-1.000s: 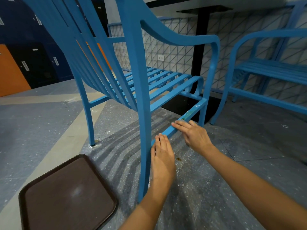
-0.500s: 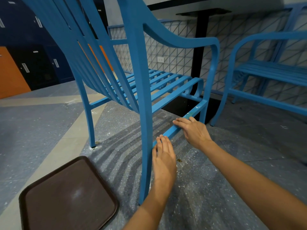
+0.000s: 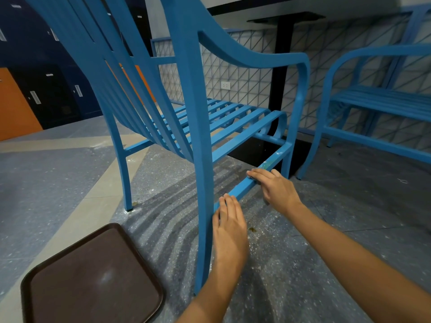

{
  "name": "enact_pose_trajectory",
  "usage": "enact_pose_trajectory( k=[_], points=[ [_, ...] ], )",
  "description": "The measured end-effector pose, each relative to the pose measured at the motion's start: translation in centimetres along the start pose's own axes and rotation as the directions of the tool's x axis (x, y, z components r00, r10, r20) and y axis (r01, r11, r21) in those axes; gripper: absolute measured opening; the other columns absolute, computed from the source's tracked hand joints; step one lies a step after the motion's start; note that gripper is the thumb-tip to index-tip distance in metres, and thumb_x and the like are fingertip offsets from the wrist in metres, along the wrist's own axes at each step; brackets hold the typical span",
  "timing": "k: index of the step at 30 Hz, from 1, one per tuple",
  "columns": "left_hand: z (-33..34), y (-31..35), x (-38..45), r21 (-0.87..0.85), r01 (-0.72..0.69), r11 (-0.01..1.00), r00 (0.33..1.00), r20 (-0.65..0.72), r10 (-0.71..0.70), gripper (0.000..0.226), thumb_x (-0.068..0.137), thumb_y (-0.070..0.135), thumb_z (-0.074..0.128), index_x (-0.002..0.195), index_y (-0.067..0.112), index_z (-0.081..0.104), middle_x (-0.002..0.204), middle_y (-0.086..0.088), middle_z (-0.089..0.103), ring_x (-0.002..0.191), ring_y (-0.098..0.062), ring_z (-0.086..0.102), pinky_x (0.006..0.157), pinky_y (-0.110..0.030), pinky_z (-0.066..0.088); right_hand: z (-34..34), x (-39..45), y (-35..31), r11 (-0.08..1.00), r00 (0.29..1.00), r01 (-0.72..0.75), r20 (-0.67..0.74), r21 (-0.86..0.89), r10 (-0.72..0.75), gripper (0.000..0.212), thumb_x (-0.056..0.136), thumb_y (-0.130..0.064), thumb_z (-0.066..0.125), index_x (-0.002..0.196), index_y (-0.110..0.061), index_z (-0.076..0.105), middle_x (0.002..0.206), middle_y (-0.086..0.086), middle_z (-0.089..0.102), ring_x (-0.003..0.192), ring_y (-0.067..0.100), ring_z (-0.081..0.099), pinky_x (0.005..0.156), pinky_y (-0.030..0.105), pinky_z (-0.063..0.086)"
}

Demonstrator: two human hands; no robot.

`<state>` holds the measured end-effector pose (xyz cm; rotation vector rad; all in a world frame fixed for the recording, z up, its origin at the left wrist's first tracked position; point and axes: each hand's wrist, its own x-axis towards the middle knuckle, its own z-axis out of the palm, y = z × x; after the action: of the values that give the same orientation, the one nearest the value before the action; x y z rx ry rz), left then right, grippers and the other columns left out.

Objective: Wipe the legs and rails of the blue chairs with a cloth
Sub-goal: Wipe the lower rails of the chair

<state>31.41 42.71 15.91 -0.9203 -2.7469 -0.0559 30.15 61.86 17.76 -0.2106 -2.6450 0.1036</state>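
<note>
Speckled grey floor (image 3: 70, 183) with a beige stripe, triangle-patterned wall (image 3: 247, 78), dark and orange lockers (image 3: 35, 94) behind

Single view only, head-worn wide-angle. Camera sits low, close behind the near blue chair (image 3: 203, 127), facing forward and down past its rear leg (image 3: 204, 206) toward the speckled floor (image 3: 303, 264). Both forearms enter from bottom edge. Frame edges bow. No second view to overlap.

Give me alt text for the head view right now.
Two bare hands rest on the low side rail of a blue chair: the right hand lies over it, the left hand flat beside the rear leg. No cloth is visible. A brown tray lies on the floor to the left.
</note>
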Motion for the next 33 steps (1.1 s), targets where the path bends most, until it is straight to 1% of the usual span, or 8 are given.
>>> enact_pose_trajectory(
  k=[10, 13, 17, 19, 21, 23, 26, 33],
  points=[
    [-0.4, -0.1, 0.0, 0.003, -0.040, 0.999, 0.999, 0.010, 0.040, 0.076, 0.100, 0.017, 0.035, 0.139, -0.005, -0.026, 0.159, -0.022, -0.010, 0.148, -0.034, -0.002, 0.119, -0.042, 0.011, -0.6, 2.2, 2.2, 0.987, 0.986, -0.159, 0.035, -0.031, 0.160, 0.048, 0.098, -0.010, 0.043, 0.139, -0.034, 0.047, 0.143, -0.015, 0.048, 0.116, 0.019, 0.049, 0.085, 0.037, 0.053],
    [-0.6, 0.0, 0.1, 0.041, -0.020, 0.999, 1.000, 0.004, 0.020, 0.069, 0.100, 0.015, 0.036, 0.148, -0.005, -0.011, 0.159, -0.023, 0.004, 0.147, -0.033, 0.011, 0.118, -0.040, 0.020, -1.5, 3.5, 1.7, 0.981, 0.975, -0.186, 0.114, -0.055, 0.191, 0.046, 0.099, -0.010, 0.041, 0.138, -0.032, 0.050, 0.143, -0.012, 0.048, 0.124, 0.023, 0.046, 0.095, 0.042, 0.048],
    [-1.9, 0.4, 0.9, 0.027, 0.010, 1.000, 1.000, -0.028, -0.009, 0.051, 0.097, 0.018, 0.040, 0.141, -0.001, 0.025, 0.142, -0.017, 0.037, 0.131, -0.029, 0.038, 0.107, -0.038, 0.036, -2.2, 2.7, 0.1, 0.995, 0.995, -0.091, 0.035, -0.046, 0.092, 0.039, 0.098, -0.017, 0.046, 0.134, -0.031, 0.054, 0.137, -0.010, 0.054, 0.117, 0.022, 0.053, 0.086, 0.040, 0.052],
    [-2.6, 0.4, 2.1, -0.025, 0.007, 1.000, 1.000, -0.019, -0.008, 0.047, 0.095, 0.023, 0.044, 0.135, 0.002, 0.031, 0.132, -0.014, 0.042, 0.121, -0.027, 0.043, 0.102, -0.039, 0.038, -2.0, 1.6, -0.3, 0.999, 0.999, -0.044, 0.023, 0.011, 0.044, 0.035, 0.099, -0.028, 0.048, 0.133, -0.031, 0.055, 0.135, -0.009, 0.055, 0.118, 0.019, 0.054, 0.086, 0.039, 0.053],
    [-2.6, 0.4, 3.2, -0.063, -0.033, 0.997, 0.999, -0.021, 0.032, 0.052, 0.096, 0.022, 0.044, 0.141, 0.003, 0.026, 0.141, -0.014, 0.036, 0.130, -0.028, 0.037, 0.107, -0.042, 0.034, -1.5, 0.8, -0.2, 0.998, 1.000, -0.020, 0.024, 0.051, 0.019, 0.035, 0.098, -0.035, 0.048, 0.132, -0.032, 0.056, 0.134, -0.011, 0.056, 0.118, 0.017, 0.054, 0.086, 0.037, 0.052],
    [-2.2, 0.6, 4.1, -0.107, -0.108, 0.988, 0.994, 0.010, 0.110, 0.062, 0.098, 0.019, 0.042, 0.150, 0.005, 0.011, 0.158, -0.012, 0.017, 0.146, -0.027, 0.017, 0.117, -0.045, 0.021, -1.0, 0.6, 0.1, 0.996, 1.000, -0.012, 0.002, 0.090, 0.012, 0.034, 0.099, -0.034, 0.046, 0.131, -0.032, 0.058, 0.133, -0.011, 0.058, 0.118, 0.016, 0.054, 0.088, 0.034, 0.050],
    [-1.5, 1.0, 5.1, -0.107, -0.172, 0.979, 0.984, 0.026, 0.175, 0.068, 0.102, 0.023, 0.038, 0.153, 0.007, -0.004, 0.163, -0.007, -0.003, 0.150, -0.021, -0.003, 0.121, -0.043, 0.005, -0.5, 0.8, 0.9, 0.989, 0.999, -0.013, -0.040, 0.147, 0.019, 0.032, 0.098, -0.027, 0.049, 0.128, -0.028, 0.062, 0.130, -0.009, 0.062, 0.115, 0.018, 0.057, 0.091, 0.034, 0.049],
    [-0.4, 1.1, 5.3, -0.185, -0.167, 0.968, 0.986, -0.051, 0.160, 0.067, 0.100, 0.023, 0.039, 0.153, 0.009, 0.000, 0.163, -0.005, 0.001, 0.150, -0.017, -0.001, 0.122, -0.037, 0.001, 0.8, 1.9, 3.3, 0.963, 0.989, -0.072, -0.106, 0.261, 0.103, 0.028, 0.097, -0.022, 0.052, 0.121, -0.026, 0.066, 0.126, -0.008, 0.064, 0.113, 0.017, 0.059, 0.096, 0.035, 0.048]
  ],
)
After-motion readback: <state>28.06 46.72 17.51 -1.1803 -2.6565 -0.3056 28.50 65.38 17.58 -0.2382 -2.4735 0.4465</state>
